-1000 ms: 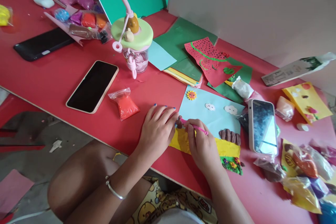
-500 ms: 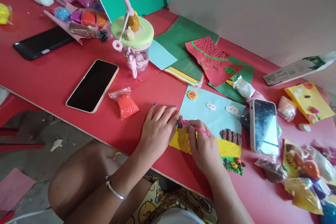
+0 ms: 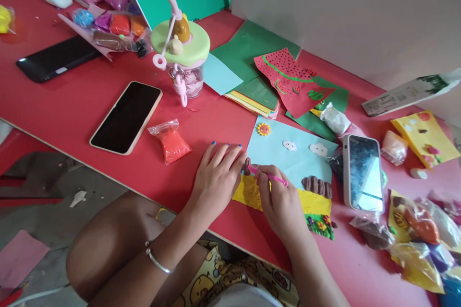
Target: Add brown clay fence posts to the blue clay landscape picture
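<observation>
My right hand (image 3: 279,192) grips a pink plastic clay tool (image 3: 275,178), its tip touching a small brown clay piece (image 3: 247,167) at the left side of a light blue paper picture (image 3: 273,146). Flat beside that piece lies my left hand (image 3: 219,172), fingers stretched out, fingertips at the paper's left edge. On the picture are a clay sun (image 3: 264,129), two white clouds (image 3: 318,149), a row of brown clay strips (image 3: 317,186), a yellow clay band (image 3: 317,205) and green clay with flowers (image 3: 320,224). My right hand covers part of the band.
A bag of red clay (image 3: 173,144), a phone (image 3: 127,117) and a lidded cup with straw (image 3: 183,57) stand left of the picture. Behind it lies a red watermelon cutout (image 3: 288,79). Another phone (image 3: 363,172) and several clay bags (image 3: 421,223) are to the right.
Almost nothing differs. The pink tool and my right hand have shifted very slightly at the brown clay piece; my left hand stays in place.
</observation>
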`<action>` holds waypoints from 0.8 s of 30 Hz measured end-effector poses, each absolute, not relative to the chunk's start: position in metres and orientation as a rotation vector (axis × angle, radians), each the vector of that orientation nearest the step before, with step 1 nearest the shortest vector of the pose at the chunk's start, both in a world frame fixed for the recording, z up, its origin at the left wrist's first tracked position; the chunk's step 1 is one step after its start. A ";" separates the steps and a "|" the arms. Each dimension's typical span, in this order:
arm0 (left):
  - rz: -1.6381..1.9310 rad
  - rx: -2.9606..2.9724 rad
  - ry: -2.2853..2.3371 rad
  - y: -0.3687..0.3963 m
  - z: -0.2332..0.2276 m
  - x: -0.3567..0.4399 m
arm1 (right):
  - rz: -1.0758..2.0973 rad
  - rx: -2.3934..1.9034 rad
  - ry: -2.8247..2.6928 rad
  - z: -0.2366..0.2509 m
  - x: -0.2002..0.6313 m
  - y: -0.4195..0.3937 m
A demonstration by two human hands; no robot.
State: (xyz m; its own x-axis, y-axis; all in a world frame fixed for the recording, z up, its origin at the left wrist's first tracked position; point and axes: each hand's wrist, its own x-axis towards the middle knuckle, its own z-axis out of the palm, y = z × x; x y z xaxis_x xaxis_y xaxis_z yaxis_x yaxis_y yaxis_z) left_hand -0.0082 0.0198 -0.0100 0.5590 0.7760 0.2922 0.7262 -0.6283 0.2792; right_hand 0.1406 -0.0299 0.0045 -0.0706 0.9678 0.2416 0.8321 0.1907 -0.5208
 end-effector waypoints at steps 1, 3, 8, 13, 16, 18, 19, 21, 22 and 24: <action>0.584 2.660 1.288 0.020 -0.010 -0.008 | 0.335 -1.675 -1.938 0.004 0.141 -0.030; 0.570 2.658 1.293 0.020 -0.009 -0.008 | 0.338 -1.671 -1.937 0.005 0.141 -0.030; 0.573 2.656 1.300 0.020 -0.009 -0.008 | 0.340 -1.665 -1.921 0.005 0.141 -0.031; 0.583 2.657 1.303 0.020 -0.009 -0.008 | 0.369 -1.672 -1.906 0.005 0.141 -0.032; 0.581 2.652 1.303 0.020 -0.009 -0.008 | 0.383 -1.678 -1.908 0.006 0.141 -0.032; 0.584 2.646 1.302 0.020 -0.009 -0.008 | 0.389 -1.676 -1.914 0.006 0.142 -0.033; 0.587 2.643 1.301 0.020 -0.009 -0.008 | 0.394 -1.674 -1.918 0.006 0.141 -0.033; 0.590 2.639 1.299 0.020 -0.009 -0.008 | 0.400 -1.663 -1.926 0.006 0.141 -0.033; 0.590 2.639 1.298 0.020 -0.009 -0.008 | 0.402 -1.659 -1.929 0.006 0.141 -0.034; 0.590 2.639 1.298 0.020 -0.009 -0.008 | 0.409 -1.656 -1.927 0.006 0.142 -0.034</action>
